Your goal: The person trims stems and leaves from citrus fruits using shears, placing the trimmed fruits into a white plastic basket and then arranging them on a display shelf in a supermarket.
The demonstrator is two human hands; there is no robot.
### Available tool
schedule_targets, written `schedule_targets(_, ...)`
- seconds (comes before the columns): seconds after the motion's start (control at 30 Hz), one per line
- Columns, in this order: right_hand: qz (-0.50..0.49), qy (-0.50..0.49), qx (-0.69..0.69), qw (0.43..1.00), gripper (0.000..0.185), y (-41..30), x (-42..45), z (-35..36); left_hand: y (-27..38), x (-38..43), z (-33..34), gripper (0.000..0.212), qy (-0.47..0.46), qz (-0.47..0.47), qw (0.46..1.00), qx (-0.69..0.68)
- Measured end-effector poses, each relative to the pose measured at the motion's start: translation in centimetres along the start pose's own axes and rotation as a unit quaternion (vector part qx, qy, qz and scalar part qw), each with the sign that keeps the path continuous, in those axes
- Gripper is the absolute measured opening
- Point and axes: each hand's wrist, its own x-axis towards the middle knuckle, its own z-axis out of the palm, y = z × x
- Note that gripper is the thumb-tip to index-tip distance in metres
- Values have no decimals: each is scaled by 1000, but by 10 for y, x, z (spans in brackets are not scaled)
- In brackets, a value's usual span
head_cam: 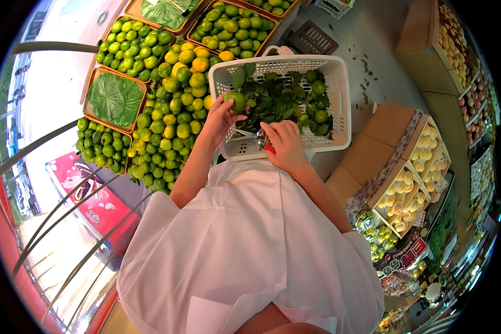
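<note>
My left hand (222,117) holds a green citrus fruit (235,101) over the near left part of a white plastic basket (344,100). Leaves (243,75) stand up just above the fruit, apparently on its stem. Around a pair of red-handled hand shears (269,148) my right hand (284,144) is closed, at the basket's near rim. Their metal part (262,138) points left, and the fingers hide much of the tool. Inside the basket lie dark green cut leaves (271,94), with several green citrus fruits (318,87) along the right side.
A heap of green and yellow citrus (171,121) rises left of the basket, among fruit-filled trays (135,46) and a tray with leaf-shaped mats (115,98). Cardboard boxes (371,146) and pale yellow fruit (401,192) stand at right. Fallen leaves (365,75) dot the floor.
</note>
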Motion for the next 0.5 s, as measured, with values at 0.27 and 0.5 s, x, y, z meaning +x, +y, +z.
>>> schedule_targets(0.27,179,9,197,964,63,-46,25,36,34,-39,-36,37,-83,31,995,-45)
schedule_targets(0.5,320,28,479,817,58,-63,24,69,36,-51,-54,40,-151,-2,967,-206)
